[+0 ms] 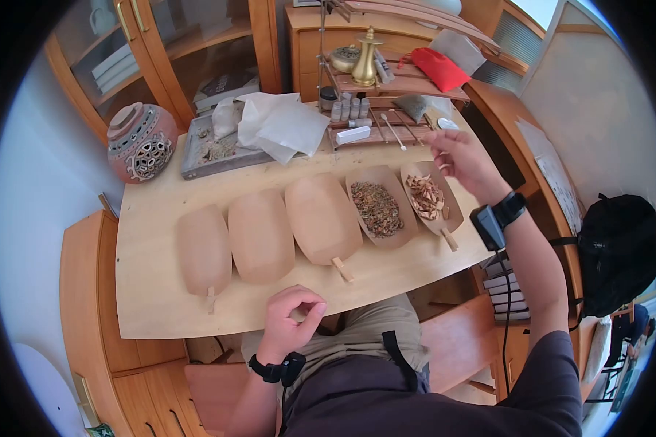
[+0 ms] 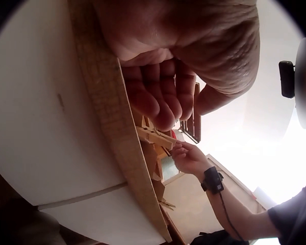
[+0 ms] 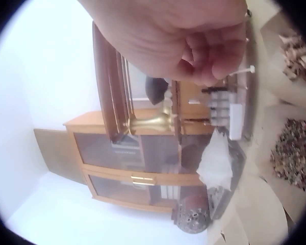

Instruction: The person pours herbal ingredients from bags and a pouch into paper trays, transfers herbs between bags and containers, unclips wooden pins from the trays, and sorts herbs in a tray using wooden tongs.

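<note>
Several brown paper trays lie in a row on the table. The rightmost tray [image 1: 455,211] holds dried slices [image 1: 426,197], and the tray beside it holds mixed dried herbs [image 1: 377,209]. Bare paper shows inside the middle tray [image 1: 322,218], whose near end is clipped by a wooden clothespin [image 1: 342,269]. My right hand [image 1: 465,162] is raised beyond the slices, by the shelf's near edge, with bent fingers and nothing visible between them. Loosely curled and holding nothing, my left hand [image 1: 290,320] is at the table's near edge; the left wrist view shows its relaxed fingers [image 2: 163,109].
On the wooden rack [image 1: 375,86] at the back are a brass pot [image 1: 366,60], a red pouch [image 1: 440,68], small bottles [image 1: 350,108] and a white spoon [image 1: 393,133]. White paper sheets [image 1: 291,130] cover part of a grey tray [image 1: 191,162]. A patterned jar [image 1: 141,142] stands far left.
</note>
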### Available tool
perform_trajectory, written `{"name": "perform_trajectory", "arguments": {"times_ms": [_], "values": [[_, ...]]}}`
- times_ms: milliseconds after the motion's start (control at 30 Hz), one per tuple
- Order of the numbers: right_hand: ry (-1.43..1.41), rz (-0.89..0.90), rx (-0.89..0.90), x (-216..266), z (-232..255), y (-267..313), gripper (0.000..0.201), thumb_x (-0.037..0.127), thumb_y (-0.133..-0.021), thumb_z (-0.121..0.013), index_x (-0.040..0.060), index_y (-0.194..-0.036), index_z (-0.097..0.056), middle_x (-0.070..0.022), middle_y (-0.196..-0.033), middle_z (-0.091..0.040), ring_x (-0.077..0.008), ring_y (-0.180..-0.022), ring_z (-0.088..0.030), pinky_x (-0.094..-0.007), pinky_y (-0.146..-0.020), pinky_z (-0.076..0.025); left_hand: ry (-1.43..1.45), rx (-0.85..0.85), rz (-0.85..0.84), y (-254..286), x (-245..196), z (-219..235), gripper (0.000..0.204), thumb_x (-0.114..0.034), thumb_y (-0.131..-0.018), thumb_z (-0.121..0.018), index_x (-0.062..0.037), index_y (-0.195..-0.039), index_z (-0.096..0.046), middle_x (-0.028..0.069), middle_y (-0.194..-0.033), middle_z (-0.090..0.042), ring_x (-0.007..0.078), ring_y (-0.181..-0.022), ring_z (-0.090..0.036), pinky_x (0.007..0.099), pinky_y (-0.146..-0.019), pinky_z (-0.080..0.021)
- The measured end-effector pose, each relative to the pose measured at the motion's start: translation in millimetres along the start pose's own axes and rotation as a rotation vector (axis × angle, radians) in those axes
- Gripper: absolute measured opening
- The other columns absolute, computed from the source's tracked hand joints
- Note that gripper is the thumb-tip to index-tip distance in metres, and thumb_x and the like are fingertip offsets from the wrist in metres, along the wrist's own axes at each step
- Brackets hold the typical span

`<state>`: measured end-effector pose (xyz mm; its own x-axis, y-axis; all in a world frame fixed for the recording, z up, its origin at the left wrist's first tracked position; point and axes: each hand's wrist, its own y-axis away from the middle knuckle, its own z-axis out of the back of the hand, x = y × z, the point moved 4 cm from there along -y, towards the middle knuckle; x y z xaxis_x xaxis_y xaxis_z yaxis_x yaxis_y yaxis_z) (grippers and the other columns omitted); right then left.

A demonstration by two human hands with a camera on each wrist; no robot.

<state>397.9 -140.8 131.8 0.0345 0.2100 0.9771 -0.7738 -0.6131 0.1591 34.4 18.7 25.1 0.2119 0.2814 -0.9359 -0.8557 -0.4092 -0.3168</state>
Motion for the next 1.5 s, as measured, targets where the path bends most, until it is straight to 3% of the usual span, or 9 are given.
{"name": "perform_trajectory", "arguments": {"times_ms": [233,400,567,900,1100,1300,1433,1500], "values": [[-0.045,0.237,-0.327,47.2,74.9,-42.6,0.012,0.023,-0.098,-0.067,0.0118,-0.104,-0.066,0.0069,-0.078,-0.057,-0.0022,-0.063,-0.052,-0.0190,-0.053,-0.043,-0.057,0.000,-0.013,-0.5,0.3,-2.4,0.005,0.002,-0.087,-0.068,0.0004,-0.083,-0.068,0.0075,-0.078,-0.067,0.0145,-0.068,-0.062,0.0253,-0.061,-0.047],[-0.045,0.177,-0.395,54.3,96.0,-71.7,0.016,0.025,-0.100,-0.066,0.0095,-0.102,-0.065,0.0061,-0.075,-0.059,-0.0018,-0.059,-0.054,-0.0183,-0.049,-0.044,-0.074,-0.048,0.058,-0.2,-0.1,-3.3,0.004,0.000,-0.085,-0.070,0.0001,-0.082,-0.068,0.0077,-0.076,-0.067,0.0155,-0.066,-0.061,0.0256,-0.062,-0.048],[0.039,0.090,-0.400,47.4,91.8,-91.0,0.026,0.035,-0.095,-0.072,0.0106,-0.089,-0.065,0.0038,-0.073,-0.063,-0.0036,-0.058,-0.057,-0.0203,-0.049,-0.041,-0.081,-0.067,0.082,1.0,3.2,-4.5,0.004,0.000,-0.084,-0.071,0.0004,-0.082,-0.068,0.0081,-0.075,-0.067,0.0158,-0.066,-0.061,0.0263,-0.063,-0.048],[-0.142,0.093,-0.459,43.9,74.4,-112.5,0.027,0.032,-0.090,-0.078,0.0093,-0.089,-0.063,0.0018,-0.073,-0.062,-0.0072,-0.058,-0.057,-0.0234,-0.048,-0.038,-0.086,-0.091,0.098,2.2,4.6,-5.4,0.006,-0.002,-0.085,-0.071,0.0003,-0.081,-0.068,0.0077,-0.074,-0.066,0.0155,-0.066,-0.060,0.0262,-0.062,-0.048],[-0.171,0.197,-0.467,52.0,58.0,-74.8,0.015,0.022,-0.092,-0.069,0.0113,-0.098,-0.060,0.0039,-0.070,-0.054,-0.0073,-0.059,-0.053,-0.0246,-0.049,-0.036,-0.094,-0.089,0.087,2.2,3.6,-5.3,0.006,-0.002,-0.085,-0.071,0.0002,-0.081,-0.068,0.0077,-0.074,-0.066,0.0156,-0.065,-0.060,0.0263,-0.062,-0.047],[-0.401,0.374,-0.327,40.4,47.9,-8.3,0.015,0.024,-0.096,-0.064,0.0148,-0.088,-0.055,0.0058,-0.066,-0.044,-0.0075,-0.058,-0.045,-0.0248,-0.052,-0.033,-0.136,-0.055,0.030,1.2,1.6,-3.8,0.006,-0.002,-0.086,-0.071,-0.0004,-0.081,-0.067,0.0074,-0.075,-0.066,0.0157,-0.064,-0.060,0.0258,-0.060,-0.047],[-0.505,0.315,-0.280,19.6,21.2,58.1,0.023,0.029,-0.099,-0.061,0.0165,-0.082,-0.052,0.0060,-0.067,-0.042,-0.0082,-0.056,-0.041,-0.0257,-0.051,-0.029,-0.117,-0.056,0.012,-0.4,1.5,-4.8,0.006,-0.002,-0.086,-0.071,-0.0007,-0.082,-0.067,0.0073,-0.075,-0.066,0.0156,-0.064,-0.060,0.0255,-0.060,-0.047],[-0.502,0.260,-0.233,4.2,-8.4,95.1,0.015,0.028,-0.101,-0.058,0.0158,-0.093,-0.056,0.0077,-0.067,-0.042,-0.0062,-0.056,-0.041,-0.0238,-0.051,-0.032,-0.115,-0.062,-0.032,-0.5,-0.6,-5.0,0.005,-0.001,-0.086,-0.070,-0.0006,-0.082,-0.067,0.0075,-0.075,-0.066,0.0158,-0.064,-0.061,0.0256,-0.060,-0.048]]}}
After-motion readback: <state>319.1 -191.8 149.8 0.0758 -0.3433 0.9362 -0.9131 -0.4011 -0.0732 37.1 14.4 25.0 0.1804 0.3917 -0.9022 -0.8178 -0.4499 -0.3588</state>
